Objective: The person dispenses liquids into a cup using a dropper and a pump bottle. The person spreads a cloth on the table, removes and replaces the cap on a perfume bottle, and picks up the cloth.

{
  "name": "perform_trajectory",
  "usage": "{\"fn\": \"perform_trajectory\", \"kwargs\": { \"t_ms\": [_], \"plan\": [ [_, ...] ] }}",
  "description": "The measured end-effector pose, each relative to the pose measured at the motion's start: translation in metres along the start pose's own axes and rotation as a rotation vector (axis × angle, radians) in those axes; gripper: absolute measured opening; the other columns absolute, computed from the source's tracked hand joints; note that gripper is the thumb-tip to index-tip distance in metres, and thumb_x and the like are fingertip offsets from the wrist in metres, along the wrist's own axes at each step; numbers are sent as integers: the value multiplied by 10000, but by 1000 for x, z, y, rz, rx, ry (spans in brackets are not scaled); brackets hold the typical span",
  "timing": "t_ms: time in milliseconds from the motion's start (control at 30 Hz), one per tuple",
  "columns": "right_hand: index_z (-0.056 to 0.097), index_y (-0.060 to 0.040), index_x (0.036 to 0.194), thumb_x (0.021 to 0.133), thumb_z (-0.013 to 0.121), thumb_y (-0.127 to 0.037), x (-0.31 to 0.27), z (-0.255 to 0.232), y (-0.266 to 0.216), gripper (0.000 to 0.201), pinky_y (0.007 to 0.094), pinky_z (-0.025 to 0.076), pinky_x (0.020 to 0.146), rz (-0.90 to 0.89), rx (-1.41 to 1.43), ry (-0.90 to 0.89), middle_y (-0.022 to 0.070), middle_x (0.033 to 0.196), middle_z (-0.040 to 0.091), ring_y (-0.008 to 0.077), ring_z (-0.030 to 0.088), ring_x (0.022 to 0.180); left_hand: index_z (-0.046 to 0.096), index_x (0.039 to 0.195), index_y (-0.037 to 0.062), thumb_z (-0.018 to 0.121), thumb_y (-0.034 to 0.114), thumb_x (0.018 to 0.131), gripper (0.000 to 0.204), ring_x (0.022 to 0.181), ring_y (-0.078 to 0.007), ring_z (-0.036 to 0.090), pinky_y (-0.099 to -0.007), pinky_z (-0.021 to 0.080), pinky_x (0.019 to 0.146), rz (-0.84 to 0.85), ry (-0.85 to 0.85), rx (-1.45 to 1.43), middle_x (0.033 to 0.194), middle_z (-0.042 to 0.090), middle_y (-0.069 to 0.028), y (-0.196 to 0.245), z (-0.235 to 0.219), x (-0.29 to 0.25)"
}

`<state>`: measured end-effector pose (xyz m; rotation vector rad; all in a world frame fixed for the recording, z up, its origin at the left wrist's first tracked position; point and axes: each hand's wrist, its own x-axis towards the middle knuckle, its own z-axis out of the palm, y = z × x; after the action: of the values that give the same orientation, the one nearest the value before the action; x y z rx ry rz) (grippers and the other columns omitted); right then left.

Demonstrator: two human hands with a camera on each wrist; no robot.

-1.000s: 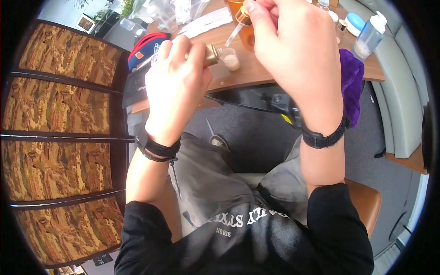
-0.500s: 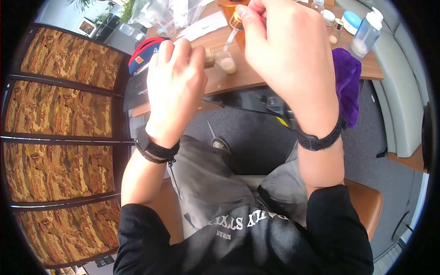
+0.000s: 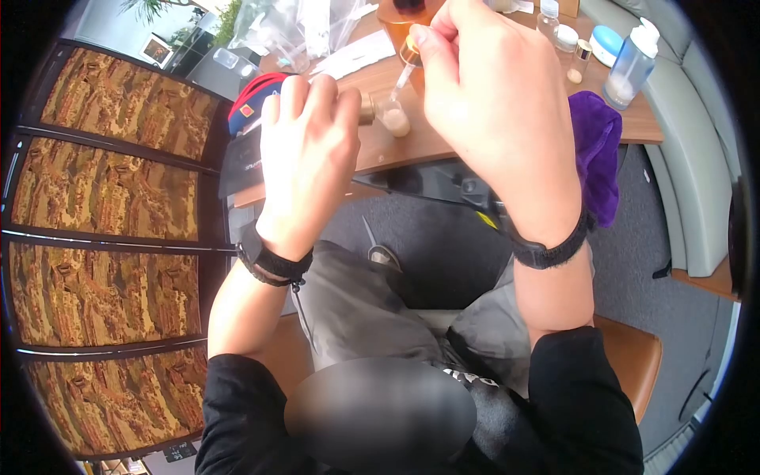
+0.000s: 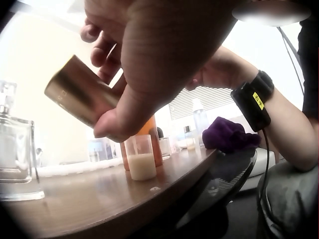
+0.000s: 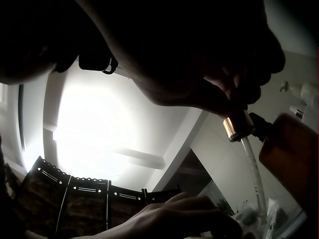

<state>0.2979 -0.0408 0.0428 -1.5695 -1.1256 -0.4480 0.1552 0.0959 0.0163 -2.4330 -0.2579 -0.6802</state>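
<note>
My left hand (image 3: 310, 146) grips a gold bottle (image 4: 82, 92), tilted with its lower end near the thumb, above and left of a small clear cup (image 4: 142, 167). Cream-coloured liquid partly fills the cup, which stands on the wooden table near its front edge. Thumb and fingers of my right hand (image 3: 503, 111) pinch the gold-collared top of a dropper (image 5: 239, 127). Its glass tube slants down, tip close over the cup's rim in the head view. Behind the cup stands an amber bottle (image 3: 393, 22), partly hidden by the right hand.
A clear glass perfume bottle (image 4: 17, 159) stands at the left. Toward the right are a blue pump bottle (image 3: 631, 67), a blue-lidded jar (image 3: 607, 45), and a purple cloth (image 3: 595, 154) hanging over the edge. Plastic bags (image 3: 293, 28) and a navy-red pouch (image 3: 252, 101) lie at the back left.
The head view has shifted slightly. Less of the gold bottle shows past my left fingers than a second ago. The dropper stays pinched, its tip still close to the cup.
</note>
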Motion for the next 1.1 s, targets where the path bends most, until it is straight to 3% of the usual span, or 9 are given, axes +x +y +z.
{"fn": "perform_trajectory", "kwargs": {
  "t_ms": [100,167,200,267,300,433,500,600,1100],
  "plan": [
    [569,51,853,904,630,-37,2,-2,3,119,506,537,724,-25,15,-27,286,802,647,467,663,806,610,864,88,677,83,708,169,895,-254,527,-380,419,759,13,5,6,893,537,-59,0,-3,1],
    [601,58,872,892,657,-62,1,2,4,134,494,546,737,0,-12,-12,278,825,668,452,676,819,669,1054,98,734,67,704,357,994,-276,564,-424,455,847,-24,-119,47,1011,591,-54,1,-7,2],
    [632,65,891,879,683,-87,1,5,5,161,482,555,751,27,-39,1,269,847,688,436,689,831,669,1054,98,734,67,704,357,994,-276,564,-424,455,847,-22,-117,49,1011,591,-54,0,-6,3],
    [629,67,892,866,672,-74,-2,11,22,149,452,560,691,-55,5,30,251,796,688,413,700,769,622,883,97,668,112,737,154,894,-242,524,-374,411,767,40,-2,65,898,538,-48,1,-4,7],
    [626,69,892,853,661,-60,-2,13,28,139,423,565,631,-137,48,56,233,744,687,390,711,707,622,883,97,668,112,737,154,894,-242,524,-374,411,767,42,-1,67,898,538,-48,1,-4,7],
    [611,114,890,813,641,-40,-2,15,31,175,428,582,647,-172,50,84,260,727,680,400,717,717,637,913,112,673,121,736,182,923,-237,524,-374,408,784,56,-15,93,930,543,-38,1,-3,8],
    [638,-2,892,936,695,-104,-2,14,29,125,436,528,651,-74,4,21,180,757,680,369,682,695,640,922,118,674,124,735,190,934,-236,524,-373,407,792,59,-23,106,941,543,-35,1,-3,9],
    [638,-4,894,928,687,-112,-2,14,27,123,495,528,702,-42,24,17,211,799,682,436,677,781,639,924,124,676,125,734,193,951,-234,525,-374,408,807,66,-5,104,948,542,-32,1,-5,13],
    [626,13,890,931,687,-90,-1,10,31,127,467,526,691,-33,36,-12,214,794,681,408,681,764,620,878,92,683,132,729,166,1015,-245,553,-398,456,876,127,-29,144,934,565,-60,1,-6,18]
  ]
}}
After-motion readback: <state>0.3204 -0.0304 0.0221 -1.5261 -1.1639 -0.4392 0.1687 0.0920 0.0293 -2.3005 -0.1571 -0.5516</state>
